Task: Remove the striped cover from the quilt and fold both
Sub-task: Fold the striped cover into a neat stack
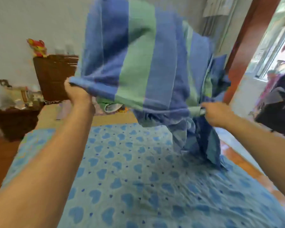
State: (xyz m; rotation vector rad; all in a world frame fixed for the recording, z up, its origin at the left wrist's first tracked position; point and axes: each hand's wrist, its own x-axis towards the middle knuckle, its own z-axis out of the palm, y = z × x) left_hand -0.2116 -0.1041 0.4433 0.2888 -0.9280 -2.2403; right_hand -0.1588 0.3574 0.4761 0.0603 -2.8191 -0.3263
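Note:
The striped cover [138, 63], blue with green bands, billows up in the air in front of me, blurred by motion. My left hand [77, 93] grips its hem at the left. My right hand [215, 113] grips the hem at the right, where the cloth bunches and hangs down to the bed. Beneath it lies a pale blue sheet with blue hearts [130, 170], spread flat over the bed; I cannot tell whether this is the quilt. A bit of folded light cloth [112, 106] shows under the raised hem.
A brown headboard [54, 76] with a red toy [37, 47] on top stands at the back left. A dark bedside table [15, 120] holds clutter. A wooden door frame [247, 46] and a window [273, 46] are at the right, with dark cloth [275, 109] piled below.

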